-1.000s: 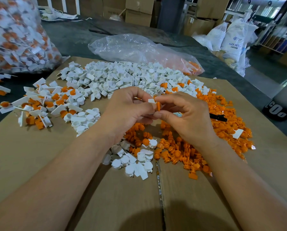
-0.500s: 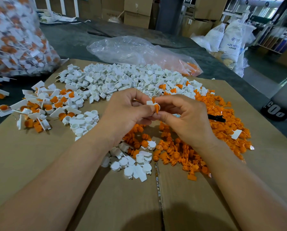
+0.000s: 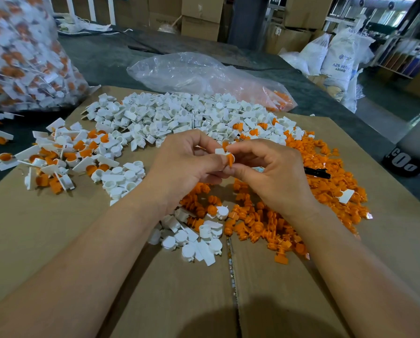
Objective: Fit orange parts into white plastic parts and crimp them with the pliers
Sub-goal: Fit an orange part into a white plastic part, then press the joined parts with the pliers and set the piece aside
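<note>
There's the orange part (image 3: 230,160), pinched at the fingertips of the right hand (image 3: 272,172) and pressed right up against the small white part (image 3: 219,151), which the left hand (image 3: 184,164) grips between thumb and forefinger. Both are held up over the middle of the cardboard sheet (image 3: 57,240). This looks like the fitting step: orange plug going into white cup. Whether it's fully home I cannot tell, because fingers hide the joint.

Below and to the right spreads the orange pile (image 3: 325,191). Beyond the hands sits the white pile (image 3: 179,115), and off to the left is a heap of joined pieces (image 3: 57,157). A black handle (image 3: 317,172) pokes out from behind the right hand — possibly the pliers, but too little shows to be sure.

Next move, by my reckoning: seat the plug square in the cup, then free the right hand for the tool while the left steadies the pair for the crimp. Farther back on the dark worktop (image 3: 106,57) lie a clear bag (image 3: 191,71) and a bulging sack of finished pieces (image 3: 16,57).
</note>
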The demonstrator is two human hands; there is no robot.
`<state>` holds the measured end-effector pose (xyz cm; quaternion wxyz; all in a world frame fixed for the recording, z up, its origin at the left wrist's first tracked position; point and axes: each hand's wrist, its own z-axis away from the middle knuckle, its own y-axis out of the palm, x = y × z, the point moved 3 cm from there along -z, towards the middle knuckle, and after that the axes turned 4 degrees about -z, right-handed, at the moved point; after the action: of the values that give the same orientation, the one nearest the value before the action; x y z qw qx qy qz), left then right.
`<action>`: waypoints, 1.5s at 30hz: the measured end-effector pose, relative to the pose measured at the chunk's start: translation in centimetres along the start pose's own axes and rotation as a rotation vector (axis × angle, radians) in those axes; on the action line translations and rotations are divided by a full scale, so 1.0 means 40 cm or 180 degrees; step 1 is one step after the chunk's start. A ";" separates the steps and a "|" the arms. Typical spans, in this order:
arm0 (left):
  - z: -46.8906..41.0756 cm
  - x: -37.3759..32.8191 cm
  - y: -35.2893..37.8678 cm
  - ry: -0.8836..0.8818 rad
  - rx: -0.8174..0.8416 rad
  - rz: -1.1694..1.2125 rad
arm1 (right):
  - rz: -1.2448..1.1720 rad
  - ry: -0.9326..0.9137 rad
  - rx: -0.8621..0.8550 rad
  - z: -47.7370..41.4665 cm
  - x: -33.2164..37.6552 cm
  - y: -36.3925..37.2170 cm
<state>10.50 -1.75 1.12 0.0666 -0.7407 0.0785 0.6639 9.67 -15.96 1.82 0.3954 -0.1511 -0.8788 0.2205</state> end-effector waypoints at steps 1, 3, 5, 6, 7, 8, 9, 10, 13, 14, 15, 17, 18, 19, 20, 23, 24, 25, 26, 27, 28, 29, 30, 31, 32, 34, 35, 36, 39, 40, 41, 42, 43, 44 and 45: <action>0.000 0.000 -0.001 -0.0005 -0.0003 0.0017 | 0.0015 -0.0047 -0.0019 0.000 0.001 0.001; 0.000 0.000 -0.004 -0.0009 -0.0026 0.0070 | 0.0030 -0.0160 -0.0042 0.000 0.004 0.000; -0.001 0.001 -0.006 -0.0021 -0.0027 0.0092 | 0.0076 -0.0238 -0.0057 0.000 0.007 -0.001; 0.000 0.002 -0.005 -0.0040 -0.0011 0.0104 | 0.0115 -0.0263 -0.0079 0.000 0.007 -0.001; -0.001 0.002 -0.005 -0.0062 0.0009 0.0120 | 0.0153 -0.0293 -0.0102 -0.001 0.008 -0.003; -0.001 0.003 -0.004 -0.0083 0.0031 0.0134 | 0.0188 -0.0329 -0.0120 -0.001 0.007 -0.004; -0.002 0.004 -0.002 -0.0102 0.0050 0.0146 | 0.0216 -0.0369 -0.0131 -0.002 0.007 -0.004; -0.002 0.005 -0.001 -0.0123 0.0064 0.0163 | 0.0243 -0.0415 -0.0134 -0.002 0.007 -0.005; -0.003 0.007 0.000 -0.0180 0.0083 0.0217 | 0.0312 -0.0508 -0.0135 -0.003 0.006 -0.005; -0.002 0.007 0.000 -0.0193 0.0087 0.0229 | 0.0323 -0.0498 -0.0134 -0.003 0.006 -0.004; -0.002 0.007 0.001 -0.0204 0.0088 0.0235 | 0.0331 -0.0482 -0.0120 -0.002 0.006 -0.004; -0.003 0.007 0.003 -0.0232 0.0047 0.0246 | 0.0299 -0.0378 -0.0046 -0.002 0.008 -0.005; -0.004 0.008 0.001 -0.0251 -0.0001 0.0270 | 0.0265 -0.0203 -0.0039 -0.004 0.006 -0.010; -0.006 0.009 -0.001 -0.0271 -0.0058 0.0313 | 0.0245 0.0066 -0.0109 -0.007 0.002 -0.021; -0.008 0.009 -0.005 -0.0289 -0.0117 0.0368 | 0.0263 0.0377 -0.0250 -0.012 -0.005 -0.039; -0.012 0.011 -0.016 -0.0309 -0.0248 0.0505 | 0.0910 0.1180 -0.0492 -0.019 -0.047 -0.110; -0.012 0.012 -0.019 -0.0306 -0.0266 0.0509 | 0.1273 0.1447 -0.0323 -0.019 -0.063 -0.130; -0.012 0.013 -0.020 -0.0303 -0.0279 0.0504 | 0.1579 0.1724 -0.0035 -0.017 -0.079 -0.145; -0.013 0.014 -0.021 -0.0300 -0.0291 0.0500 | 0.1787 0.1980 0.0311 -0.013 -0.091 -0.154; -0.014 0.015 -0.021 -0.0298 -0.0298 0.0506 | 0.1916 0.2194 0.0667 -0.009 -0.098 -0.158; -0.014 0.015 -0.021 -0.0297 -0.0300 0.0515 | 0.1989 0.2344 0.0993 -0.005 -0.099 -0.156; -0.014 0.016 -0.021 -0.0297 -0.0299 0.0525 | 0.2025 0.2432 0.1254 -0.002 -0.095 -0.152; -0.015 0.016 -0.021 -0.0299 -0.0300 0.0535 | 0.2053 0.2474 0.1457 0.001 -0.090 -0.147; -0.015 0.017 -0.021 -0.0300 -0.0300 0.0545 | 0.2093 0.2489 0.1626 0.004 -0.087 -0.141; -0.016 0.017 -0.021 -0.0302 -0.0300 0.0552 | 0.2153 0.2492 0.1769 0.006 -0.086 -0.134; -0.016 0.018 -0.018 -0.0314 -0.0300 0.0578 | 0.2279 0.2486 0.1879 0.011 -0.096 -0.129; -0.016 0.019 -0.018 -0.0322 -0.0312 0.0586 | 0.2333 0.2472 0.1842 0.011 -0.102 -0.128; -0.016 0.018 -0.018 -0.0326 -0.0321 0.0582 | 0.2382 0.2459 0.1776 0.010 -0.107 -0.129; -0.015 0.020 -0.020 -0.0328 -0.0347 0.0551 | 0.2428 0.2435 0.1563 0.005 -0.109 -0.129; -0.016 0.020 -0.021 -0.0324 -0.0350 0.0543 | 0.2427 0.2413 0.1479 0.004 -0.107 -0.128; -0.016 0.020 -0.023 -0.0323 -0.0348 0.0529 | 0.2429 0.2373 0.1385 0.001 -0.104 -0.127; -0.016 0.021 -0.023 -0.0324 -0.0344 0.0509 | 0.2444 0.2309 0.1286 -0.001 -0.099 -0.127; -0.016 0.021 -0.023 -0.0326 -0.0341 0.0488 | 0.2481 0.2219 0.1180 -0.003 -0.094 -0.128; -0.017 0.022 -0.023 -0.0334 -0.0343 0.0472 | 0.2537 0.2107 0.1070 -0.006 -0.088 -0.130; -0.017 0.023 -0.022 -0.0349 -0.0349 0.0471 | 0.2600 0.1995 0.0958 -0.010 -0.082 -0.132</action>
<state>11.44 -1.05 0.28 -0.0191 -0.6980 0.0928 0.7098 11.59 -21.83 2.66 0.5380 -0.4810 -0.5469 0.4243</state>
